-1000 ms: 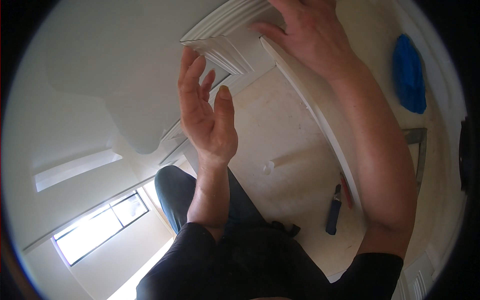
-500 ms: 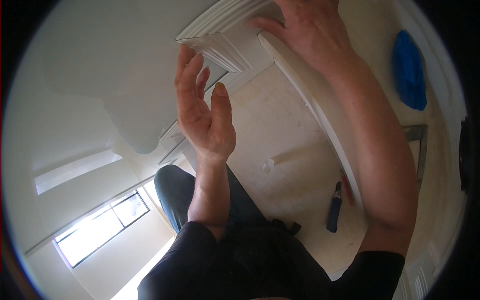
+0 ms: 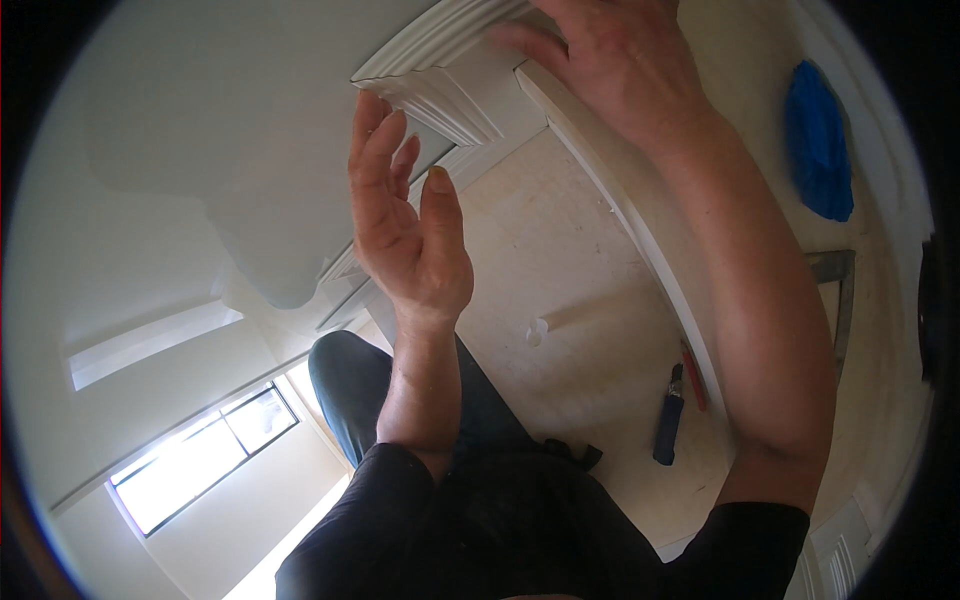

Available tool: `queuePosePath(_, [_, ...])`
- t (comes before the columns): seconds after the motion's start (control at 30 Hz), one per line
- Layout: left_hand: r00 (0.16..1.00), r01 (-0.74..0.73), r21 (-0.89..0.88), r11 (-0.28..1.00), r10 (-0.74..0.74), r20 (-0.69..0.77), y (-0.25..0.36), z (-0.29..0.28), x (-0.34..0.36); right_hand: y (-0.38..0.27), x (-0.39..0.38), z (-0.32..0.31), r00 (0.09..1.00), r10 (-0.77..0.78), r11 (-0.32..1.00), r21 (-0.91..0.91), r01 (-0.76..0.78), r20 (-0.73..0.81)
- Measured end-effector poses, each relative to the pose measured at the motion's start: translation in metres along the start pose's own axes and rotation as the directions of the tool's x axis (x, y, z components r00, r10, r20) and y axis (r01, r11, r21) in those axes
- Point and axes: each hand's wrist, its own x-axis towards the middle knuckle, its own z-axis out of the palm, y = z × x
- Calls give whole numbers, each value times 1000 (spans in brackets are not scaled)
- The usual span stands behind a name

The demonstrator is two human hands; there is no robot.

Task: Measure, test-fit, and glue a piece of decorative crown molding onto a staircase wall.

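White ribbed moulding [image 3: 450, 42] crosses the top, meeting another profiled piece [image 3: 448, 103] at a corner joint. My left hand [image 3: 410, 215] is raised below that corner, palm turned inward and fingers stretched up. Its longest fingertip reaches the corner's lower tip and seems to touch it. At the upper edge, my right hand [image 3: 625, 60] is beside the moulding with its thumb spread toward it; the other fingertips are cut off or hidden. A long white strip of board [image 3: 625, 205] runs from under my right hand down along the forearm.
On the pale surface lie a dark-handled knife [image 3: 669, 425], a slim red tool [image 3: 693, 375] and a small round whitish piece [image 3: 538, 330]. A blue crumpled bundle [image 3: 818, 140] and a metal square [image 3: 842, 300] are at the right. A glossy white panel [image 3: 180, 180] fills the left.
My right hand has shifted very slightly to the left along the moulding, its thumb now a little blurred. My left hand has hardly moved.
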Motion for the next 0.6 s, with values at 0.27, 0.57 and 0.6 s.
queuePosePath(0.27, [1000, 0, -26, 1000, 0, 7, 1, -5, 1, -10, 6, -2, 999, -45, 999, 0, 45, 24])
queuePosePath(0.57, [999, 34, 49, 998, -36, 28, 13, -10, 8, -16, 9, -12, 997, -22, 999, -25, 24, 78])
queuePosePath(0.6, [998, 63, 50, 997, -64, 13, 13, -10, 8, -17, 10, -11, 994, -20, 999, -43, 24, 104])
